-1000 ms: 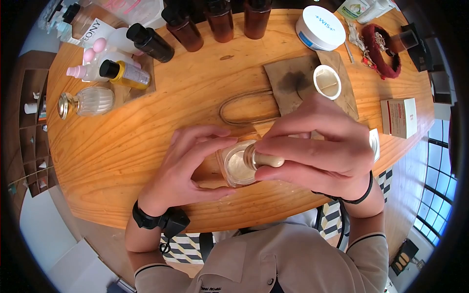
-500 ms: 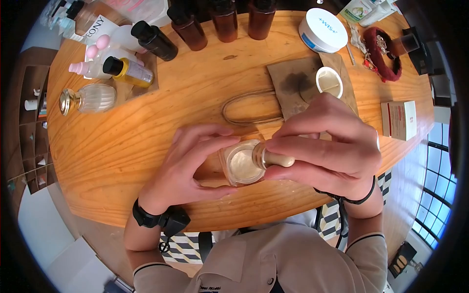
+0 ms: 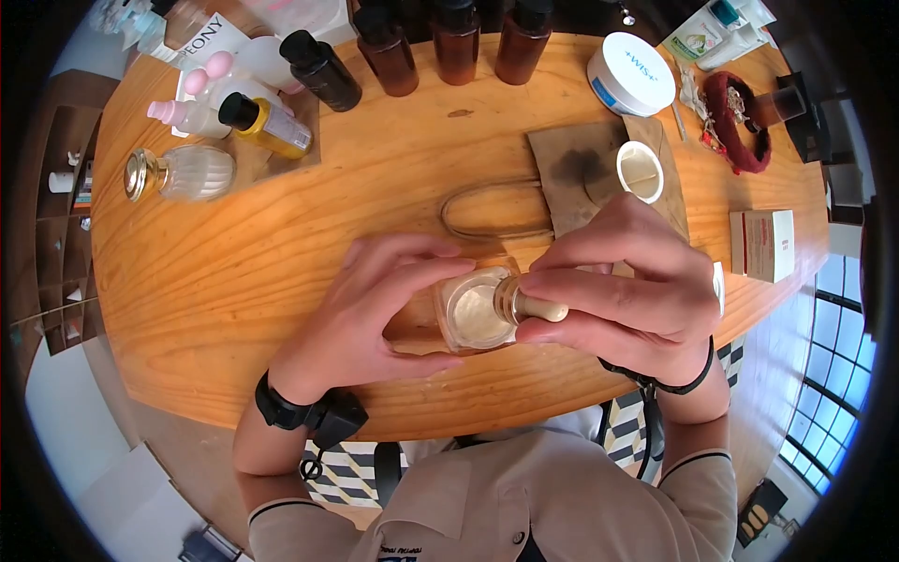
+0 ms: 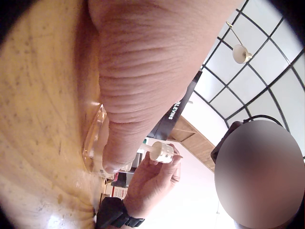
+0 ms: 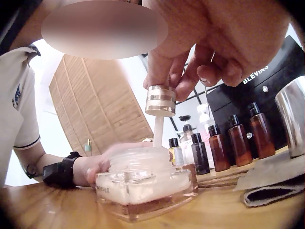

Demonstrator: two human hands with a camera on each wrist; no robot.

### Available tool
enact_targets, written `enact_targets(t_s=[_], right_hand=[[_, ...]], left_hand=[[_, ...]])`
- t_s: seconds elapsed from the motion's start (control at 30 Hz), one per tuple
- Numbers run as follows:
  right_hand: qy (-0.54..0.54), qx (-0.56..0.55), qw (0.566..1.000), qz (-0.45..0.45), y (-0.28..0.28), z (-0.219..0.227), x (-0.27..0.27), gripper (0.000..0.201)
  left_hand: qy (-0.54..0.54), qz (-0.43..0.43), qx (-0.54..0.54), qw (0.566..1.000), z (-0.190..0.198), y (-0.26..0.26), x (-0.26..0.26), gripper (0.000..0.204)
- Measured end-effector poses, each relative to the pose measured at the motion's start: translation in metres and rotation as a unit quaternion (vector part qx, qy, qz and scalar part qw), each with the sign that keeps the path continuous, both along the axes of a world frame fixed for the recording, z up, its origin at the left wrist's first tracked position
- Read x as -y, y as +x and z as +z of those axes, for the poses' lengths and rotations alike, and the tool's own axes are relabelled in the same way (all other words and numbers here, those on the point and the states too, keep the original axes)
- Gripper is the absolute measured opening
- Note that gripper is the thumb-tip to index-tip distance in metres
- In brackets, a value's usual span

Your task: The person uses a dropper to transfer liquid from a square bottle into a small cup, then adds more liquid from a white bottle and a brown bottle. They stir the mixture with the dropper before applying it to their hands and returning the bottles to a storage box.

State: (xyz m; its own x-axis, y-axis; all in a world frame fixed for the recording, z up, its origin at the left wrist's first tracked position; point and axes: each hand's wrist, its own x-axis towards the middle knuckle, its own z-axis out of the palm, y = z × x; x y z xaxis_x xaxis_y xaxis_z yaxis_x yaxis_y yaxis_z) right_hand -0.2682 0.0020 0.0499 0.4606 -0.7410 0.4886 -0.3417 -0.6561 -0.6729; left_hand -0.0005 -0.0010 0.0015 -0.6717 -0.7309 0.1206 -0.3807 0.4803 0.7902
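Observation:
A square clear glass jar [image 3: 474, 314] with pale contents stands without a lid on the wooden table. My left hand [image 3: 370, 314] holds it from the left, fingers along the far side and thumb along the near side. My right hand [image 3: 637, 290] pinches a dropper [image 3: 507, 300] by its banded gold collar and pale bulb. In the right wrist view the dropper's whitish stem [image 5: 158, 131] points down, its lower end at the mouth of the jar [image 5: 143, 186]. Part of the jar is hidden by the left hand in the left wrist view.
Beyond the hands lie a brown paper bag [image 3: 562, 173] with a dark stain and a white paper cup [image 3: 641, 172] on it. Several dark bottles [image 3: 457, 47] line the back. A ribbed glass bottle [image 3: 201, 172] lies at left, a small box [image 3: 763, 245] at right.
The right hand and dropper have shifted slightly right over the jar, uncovering more of its mouth. The left hand keeps its hold. The head view has moved a little.

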Motion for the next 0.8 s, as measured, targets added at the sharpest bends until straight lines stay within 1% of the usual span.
enact_targets(t_s=[0.13, 0.17, 0.2, 0.3, 0.37, 0.47, 0.5, 0.57, 0.63, 0.7, 0.77, 0.8], right_hand=[[-0.002, -0.014, 1.0, -0.003, -0.002, 0.004, -0.002, 0.035], [-0.006, -0.004, 1.0, -0.01, -0.002, 0.005, -0.001, 0.032], [-0.011, 0.006, 1.0, -0.016, -0.002, 0.006, 0.0, 0.029], [-0.011, 0.008, 1.0, 0.003, 0.001, 0.003, 0.0, 0.03], [-0.02, -0.013, 1.0, 0.008, -0.001, 0.007, -0.001, 0.029], [0.011, 0.038, 0.998, -0.042, -0.01, 0.013, -0.002, 0.026], [0.001, 0.027, 0.999, -0.039, -0.016, 0.015, -0.002, 0.026], [-0.026, 0.099, 0.989, -0.11, -0.032, 0.017, -0.002, 0.023], [-0.034, 0.18, 0.963, -0.198, -0.049, 0.022, -0.008, 0.022], [-0.073, 0.194, 0.943, -0.261, -0.065, 0.028, -0.01, 0.017], [-0.082, 0.146, 0.928, -0.333, -0.071, 0.031, -0.013, 0.013], [-0.081, 0.125, 0.928, -0.342, -0.073, 0.028, -0.014, 0.013]], left_hand=[[-0.002, -0.009, 0.005, 1.0, 0.002, 0.0, 0.0, 0.078], [-0.008, -0.003, 0.001, 1.0, 0.003, 0.0, 0.001, 0.078], [-0.004, -0.009, -0.001, 1.0, 0.003, 0.0, 0.001, 0.078], [-0.01, -0.011, -0.001, 1.0, 0.004, 0.001, 0.001, 0.075], [-0.022, -0.007, -0.004, 1.0, 0.004, 0.001, 0.001, 0.073], [-0.03, -0.009, -0.013, 0.999, 0.002, 0.002, 0.0, 0.072], [-0.023, -0.011, -0.013, 1.0, 0.001, 0.003, 0.0, 0.072], [-0.026, -0.014, -0.025, 0.999, 0.0, 0.003, -0.001, 0.071], [0.007, -0.005, -0.028, 1.0, -0.001, 0.002, -0.003, 0.073], [0.005, -0.005, -0.029, 1.0, 0.001, 0.002, -0.004, 0.073], [0.005, -0.002, -0.021, 1.0, 0.001, 0.002, -0.005, 0.072], [-0.004, -0.004, -0.022, 1.0, 0.0, 0.003, -0.005, 0.073]])
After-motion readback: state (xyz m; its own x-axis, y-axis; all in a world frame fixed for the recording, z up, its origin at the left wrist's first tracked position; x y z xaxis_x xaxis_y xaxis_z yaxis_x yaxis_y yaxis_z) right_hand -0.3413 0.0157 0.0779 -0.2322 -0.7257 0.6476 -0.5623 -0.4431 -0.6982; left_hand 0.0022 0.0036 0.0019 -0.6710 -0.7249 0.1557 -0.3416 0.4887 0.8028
